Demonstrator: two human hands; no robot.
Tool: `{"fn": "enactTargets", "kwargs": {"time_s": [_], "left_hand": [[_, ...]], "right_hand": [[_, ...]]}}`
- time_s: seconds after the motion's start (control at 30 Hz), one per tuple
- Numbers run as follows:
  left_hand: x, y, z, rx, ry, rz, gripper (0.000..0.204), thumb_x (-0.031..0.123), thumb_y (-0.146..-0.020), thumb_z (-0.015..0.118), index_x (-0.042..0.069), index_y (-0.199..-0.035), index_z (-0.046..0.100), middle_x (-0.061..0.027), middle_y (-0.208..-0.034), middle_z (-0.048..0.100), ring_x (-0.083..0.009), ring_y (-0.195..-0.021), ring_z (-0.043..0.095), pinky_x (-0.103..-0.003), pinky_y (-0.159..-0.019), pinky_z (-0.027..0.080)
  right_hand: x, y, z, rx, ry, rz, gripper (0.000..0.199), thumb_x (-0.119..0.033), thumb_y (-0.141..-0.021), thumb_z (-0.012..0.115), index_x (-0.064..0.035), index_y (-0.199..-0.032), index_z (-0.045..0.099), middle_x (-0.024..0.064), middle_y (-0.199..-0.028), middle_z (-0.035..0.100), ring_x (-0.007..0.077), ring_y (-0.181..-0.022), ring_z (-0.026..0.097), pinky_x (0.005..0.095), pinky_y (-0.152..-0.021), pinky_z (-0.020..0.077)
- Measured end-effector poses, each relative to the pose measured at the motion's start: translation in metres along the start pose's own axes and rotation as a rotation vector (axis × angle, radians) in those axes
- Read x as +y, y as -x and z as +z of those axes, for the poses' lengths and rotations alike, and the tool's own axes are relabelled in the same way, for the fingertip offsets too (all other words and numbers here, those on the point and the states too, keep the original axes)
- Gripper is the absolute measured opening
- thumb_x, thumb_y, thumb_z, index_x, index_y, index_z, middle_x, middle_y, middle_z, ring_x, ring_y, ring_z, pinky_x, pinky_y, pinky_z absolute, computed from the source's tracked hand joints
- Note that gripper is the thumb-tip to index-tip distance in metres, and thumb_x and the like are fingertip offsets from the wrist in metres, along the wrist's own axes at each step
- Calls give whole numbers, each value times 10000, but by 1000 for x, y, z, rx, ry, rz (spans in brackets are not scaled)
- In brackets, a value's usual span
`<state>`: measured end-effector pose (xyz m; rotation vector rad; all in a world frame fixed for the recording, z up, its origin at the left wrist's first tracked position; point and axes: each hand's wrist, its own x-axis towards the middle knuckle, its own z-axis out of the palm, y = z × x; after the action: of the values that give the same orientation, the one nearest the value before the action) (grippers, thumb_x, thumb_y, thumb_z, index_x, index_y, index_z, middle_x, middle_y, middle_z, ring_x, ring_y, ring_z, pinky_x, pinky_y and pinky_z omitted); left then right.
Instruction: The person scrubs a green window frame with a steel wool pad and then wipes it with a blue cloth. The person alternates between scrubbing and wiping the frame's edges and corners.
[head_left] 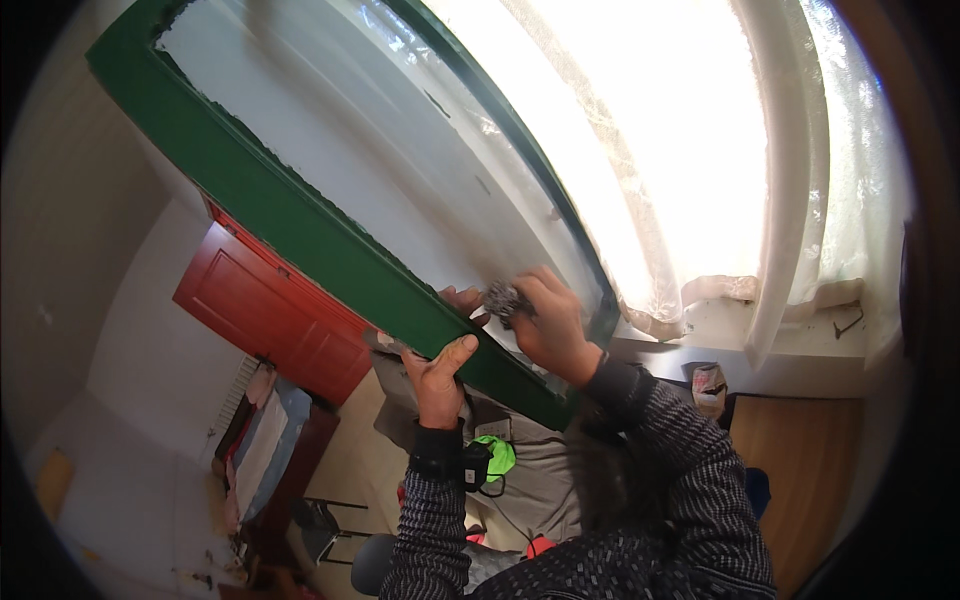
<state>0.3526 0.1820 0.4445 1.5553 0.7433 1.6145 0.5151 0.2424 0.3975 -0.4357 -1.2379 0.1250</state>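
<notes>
A long green frame [300, 228] holds a glass pane [340, 130], tilted across the view from upper left to lower middle. My left hand [440, 378] grips the frame's near edge, thumb on top and the other fingers partly hidden beneath. My right hand [552, 325] holds a crumpled grey wad [505, 300], perhaps paper, against or just above the lower end of the glass. Dark fingertips show in the pane beside the wad, probably a reflection. Ragged dark green paint edges run along the glass.
White lace curtains [690, 150] hang before a bright window at right. A red door [270, 310] stands at left, near a rack draped with cloth [270, 440]. Below the frame lie grey fabric [540, 480] and a bright green cloth [497, 456]. A wooden board [800, 480] is at lower right.
</notes>
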Motion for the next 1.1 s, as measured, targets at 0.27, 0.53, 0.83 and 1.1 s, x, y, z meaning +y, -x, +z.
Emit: {"fn": "enactTargets", "kwargs": {"time_s": [0.27,0.53,0.83,1.1], "left_hand": [[5,2,1,19,23,2,673,-65,-880,796,-96,-1503,545,-200,-1360,720,-290,-1233,717,-441,-1124,561],[6,6,4,89,-24,-7,661,-53,-863,812,-95,-1474,564,-194,-1326,731,-281,-1212,725,-424,-1094,570],[5,2,-2,129,-112,-70,703,-34,-859,822,-92,-1495,526,-237,-1354,712,-339,-1263,710,-471,-1097,579],[6,6,8,41,22,3,736,-16,-863,830,-97,-1513,495,-265,-1395,685,-359,-1273,695,-520,-1113,578]], "right_hand": [[-5,-40,8,-87,-82,93,203,35,-739,727,25,-933,669,182,-884,635,439,-798,655,449,-677,532],[-5,-61,11,-84,-64,-153,209,67,-716,697,23,-910,636,200,-914,622,443,-778,651,484,-654,521],[3,-67,8,-212,-137,-248,201,73,-707,693,22,-887,619,189,-903,612,451,-782,657,489,-667,538],[4,-64,9,-125,-37,-137,238,105,-718,713,25,-934,653,193,-886,608,453,-768,647,476,-663,526]]}}
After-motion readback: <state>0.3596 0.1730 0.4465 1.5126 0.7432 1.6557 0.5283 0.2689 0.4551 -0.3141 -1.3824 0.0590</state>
